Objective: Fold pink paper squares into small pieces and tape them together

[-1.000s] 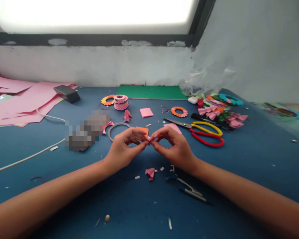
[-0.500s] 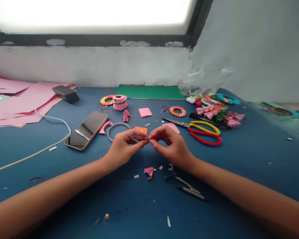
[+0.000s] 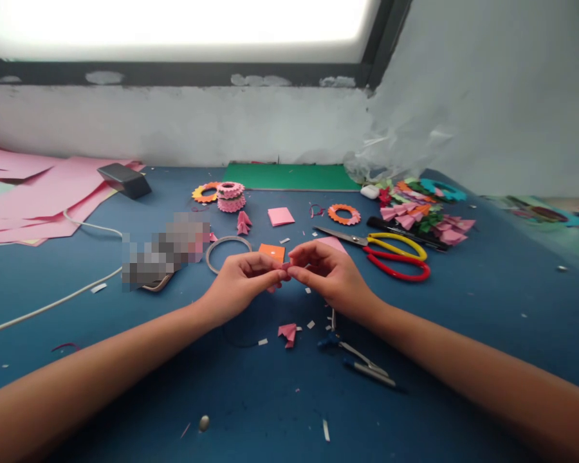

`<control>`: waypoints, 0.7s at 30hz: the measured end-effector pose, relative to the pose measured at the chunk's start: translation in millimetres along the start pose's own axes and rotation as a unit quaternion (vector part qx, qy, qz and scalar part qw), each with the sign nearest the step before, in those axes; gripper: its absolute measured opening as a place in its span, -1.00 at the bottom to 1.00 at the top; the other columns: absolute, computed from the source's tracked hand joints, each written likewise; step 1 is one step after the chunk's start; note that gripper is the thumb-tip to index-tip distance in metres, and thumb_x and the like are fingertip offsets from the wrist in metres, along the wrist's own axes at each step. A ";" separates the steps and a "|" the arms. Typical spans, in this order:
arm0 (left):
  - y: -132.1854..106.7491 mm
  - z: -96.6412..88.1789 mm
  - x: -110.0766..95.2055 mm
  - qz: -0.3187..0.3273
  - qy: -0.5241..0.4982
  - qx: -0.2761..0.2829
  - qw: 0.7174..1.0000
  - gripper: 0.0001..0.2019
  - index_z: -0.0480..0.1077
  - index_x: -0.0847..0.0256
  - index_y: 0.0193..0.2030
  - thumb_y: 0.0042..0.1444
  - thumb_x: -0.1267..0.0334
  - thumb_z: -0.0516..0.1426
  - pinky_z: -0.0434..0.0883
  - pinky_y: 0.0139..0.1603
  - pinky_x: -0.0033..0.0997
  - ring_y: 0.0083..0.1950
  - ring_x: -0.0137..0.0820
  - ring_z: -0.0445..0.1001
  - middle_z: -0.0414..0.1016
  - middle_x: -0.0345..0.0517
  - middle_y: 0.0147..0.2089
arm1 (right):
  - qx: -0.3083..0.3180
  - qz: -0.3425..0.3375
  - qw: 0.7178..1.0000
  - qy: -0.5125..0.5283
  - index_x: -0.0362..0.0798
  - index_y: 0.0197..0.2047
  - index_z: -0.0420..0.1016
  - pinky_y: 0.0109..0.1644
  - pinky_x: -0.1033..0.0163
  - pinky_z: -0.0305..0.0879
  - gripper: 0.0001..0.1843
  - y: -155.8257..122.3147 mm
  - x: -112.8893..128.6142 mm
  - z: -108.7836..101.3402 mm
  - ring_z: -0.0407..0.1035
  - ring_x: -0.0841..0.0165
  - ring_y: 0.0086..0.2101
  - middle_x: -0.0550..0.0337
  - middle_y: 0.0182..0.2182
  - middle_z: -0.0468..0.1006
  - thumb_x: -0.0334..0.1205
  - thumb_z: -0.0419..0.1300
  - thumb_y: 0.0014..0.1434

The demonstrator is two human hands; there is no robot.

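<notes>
My left hand point(image 3: 241, 281) and my right hand point(image 3: 330, 276) meet above the middle of the table, thumbs and fingertips pinched together. Between them is a small folded piece of pink paper point(image 3: 285, 265), mostly covered by the fingers. Just behind the left fingers lies an orange paper square point(image 3: 271, 251), and a grey ring point(image 3: 213, 260) sits to its left. A pink sheet point(image 3: 334, 243) is partly behind my right hand. On the table nearer to me rests a folded pink paper piece point(image 3: 288, 335).
Scissors point(image 3: 395, 256) with yellow and red handles lie right of my hands. A compass point(image 3: 367, 366) lies in front of my right forearm. Folded paper pieces point(image 3: 415, 215) are heaped at the back right. Pink sheets point(image 3: 43, 193) and a white cable point(image 3: 67, 302) lie at left.
My fingertips have shifted slightly on the small paper, and more of it shows now. A bit of pink appears below the left fingers. Both hands stay in nearly the same place.
</notes>
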State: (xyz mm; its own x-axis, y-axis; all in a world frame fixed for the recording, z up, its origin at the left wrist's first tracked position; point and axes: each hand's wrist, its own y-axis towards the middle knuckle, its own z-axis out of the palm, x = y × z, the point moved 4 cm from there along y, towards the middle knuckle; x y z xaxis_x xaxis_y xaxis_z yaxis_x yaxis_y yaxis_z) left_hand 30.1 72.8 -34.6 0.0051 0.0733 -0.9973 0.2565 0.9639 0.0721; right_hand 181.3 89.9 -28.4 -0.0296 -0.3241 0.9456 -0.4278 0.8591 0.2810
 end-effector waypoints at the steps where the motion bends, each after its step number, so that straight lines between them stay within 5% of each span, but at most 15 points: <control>1: -0.2 -0.2 -0.4 -0.001 0.001 -0.001 1.000 -0.89 0.44 0.30 -0.39 -0.02 0.29 0.24 0.42 -0.43 -0.55 -0.47 -0.54 0.45 0.51 -0.19 -0.46 | 0.010 0.004 1.000 -0.010 -0.07 -0.26 0.43 -0.40 0.35 0.33 -0.81 -0.2 0.1 0.0 0.41 0.45 -0.40 0.19 -0.35 0.52 -0.20 0.26 0.05; 12: -1.3 1.5 -2.5 0.016 0.049 0.029 0.998 -0.87 0.41 0.29 -0.39 -0.03 0.27 0.23 0.44 -0.51 -0.52 -0.47 -0.47 0.48 0.50 -0.17 -0.48 | 0.076 -0.012 0.997 -0.033 -0.09 -0.32 0.43 -0.45 0.36 0.32 -0.85 1.2 2.2 -0.7 0.38 0.48 -0.52 0.25 -0.51 0.50 -0.18 0.21 0.09; 21: -15.0 -2.1 -17.4 0.210 0.224 -0.042 0.951 -0.97 0.47 0.26 -0.41 0.00 0.42 0.20 0.44 -0.30 -0.41 -0.33 -0.39 0.50 0.54 -0.08 -0.38 | 0.091 -0.104 0.986 -0.094 -0.08 -0.27 0.46 -0.32 0.29 0.38 -0.85 -3.0 9.3 -0.5 0.42 0.41 -0.38 0.18 -0.38 0.54 -0.30 0.27 0.03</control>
State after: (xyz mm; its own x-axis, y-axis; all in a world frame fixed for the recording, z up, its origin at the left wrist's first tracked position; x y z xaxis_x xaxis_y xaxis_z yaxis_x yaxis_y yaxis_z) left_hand 24.1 57.6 -18.3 -0.3274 0.5402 -0.7752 0.2444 0.8409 0.4828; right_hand 182.8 84.6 -20.3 -0.0828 -0.5683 0.8186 -0.5966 0.6863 0.4161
